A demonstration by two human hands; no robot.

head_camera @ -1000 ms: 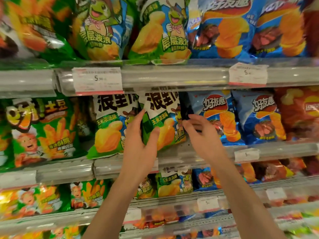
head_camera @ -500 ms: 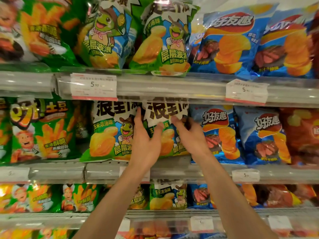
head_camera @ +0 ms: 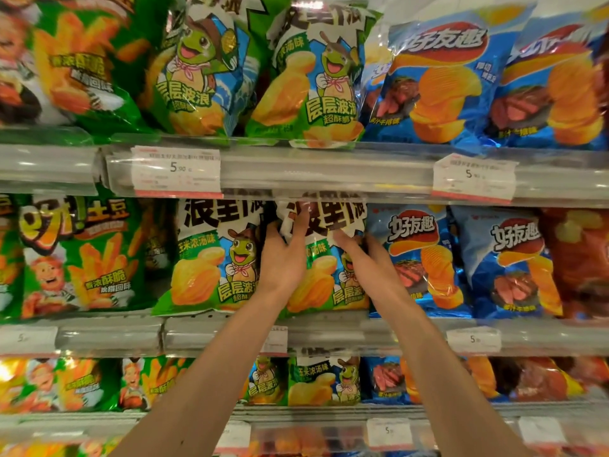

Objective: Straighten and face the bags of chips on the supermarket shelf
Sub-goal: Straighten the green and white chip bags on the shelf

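A green chip bag with a turtle mascot (head_camera: 324,285) stands on the middle shelf (head_camera: 329,328), between a matching green bag (head_camera: 214,258) and a blue chip bag (head_camera: 418,258). My left hand (head_camera: 285,255) holds the bag's upper left edge, thumb on the front and fingers tucked into the gap behind. At the upper right edge, my right hand (head_camera: 365,262) holds it the same way, thumb on the front and fingers slipped beside the blue bag. The bag faces forward, its top just under the upper shelf's rail.
The upper shelf (head_camera: 329,169) carries more green and blue bags and two price tags (head_camera: 176,171). Green fries bags (head_camera: 79,255) stand at the left, a red bag (head_camera: 580,258) at the far right. Lower shelves hold several smaller bags.
Both hands have slid up the green bag from its middle to its upper corners. The view has tilted upward, so the shelves sit lower in the frame.
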